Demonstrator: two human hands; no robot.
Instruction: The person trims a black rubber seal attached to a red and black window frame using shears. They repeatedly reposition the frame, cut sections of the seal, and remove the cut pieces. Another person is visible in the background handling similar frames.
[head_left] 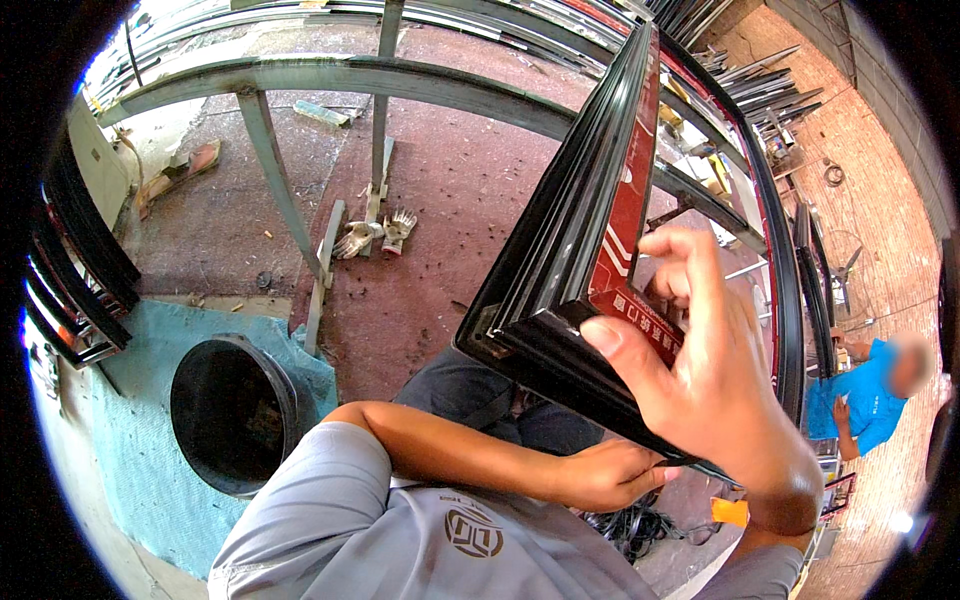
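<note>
A large black metal window frame (pixel 552 275) with red printed film (pixel 630 215) along one face stands tilted in front of me. My right hand (pixel 715 345) spans its near corner, thumb against the outer edge and bent fingers at the film's inner side. Below that corner, my left hand (pixel 610 475) is closed beside the frame's lower edge, forearm across my body. What its fingers hold, if anything, is hidden.
A black bucket (pixel 235 415) stands on a blue-green sheet (pixel 135 400) at left. Ahead are a grey metal rack (pixel 320 75) and work gloves (pixel 375 235) on the reddish floor. Dark profiles (pixel 85 230) lean at far left. A person in blue (pixel 855 400) is at right.
</note>
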